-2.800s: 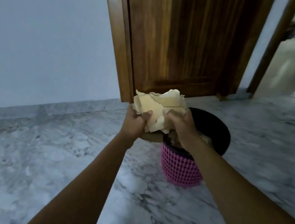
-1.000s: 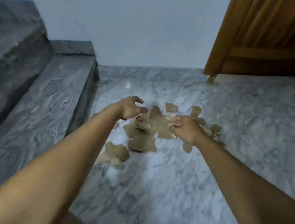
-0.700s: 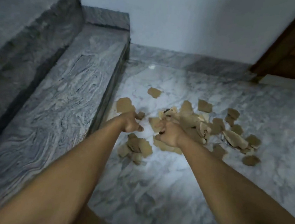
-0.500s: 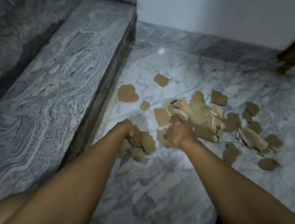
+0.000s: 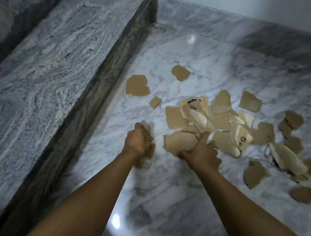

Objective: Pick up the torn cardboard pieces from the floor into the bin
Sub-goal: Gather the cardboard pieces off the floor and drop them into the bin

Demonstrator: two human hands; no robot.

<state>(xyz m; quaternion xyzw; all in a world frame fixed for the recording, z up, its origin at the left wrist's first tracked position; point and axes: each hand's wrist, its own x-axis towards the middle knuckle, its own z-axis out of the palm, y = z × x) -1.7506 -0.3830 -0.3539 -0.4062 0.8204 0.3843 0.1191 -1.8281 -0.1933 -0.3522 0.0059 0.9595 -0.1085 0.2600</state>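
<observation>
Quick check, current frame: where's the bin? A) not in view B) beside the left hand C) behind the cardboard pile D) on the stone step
A: only the marble floor, the stone step, the scattered cardboard pieces and both hands show; no bin appears anywhere in the frame.

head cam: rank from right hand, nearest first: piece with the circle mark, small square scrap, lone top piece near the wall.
From the right hand:
1. Circle-mark piece, just to its right.
2. Small square scrap, up and left.
3. Lone top piece, farthest, toward the wall.
</observation>
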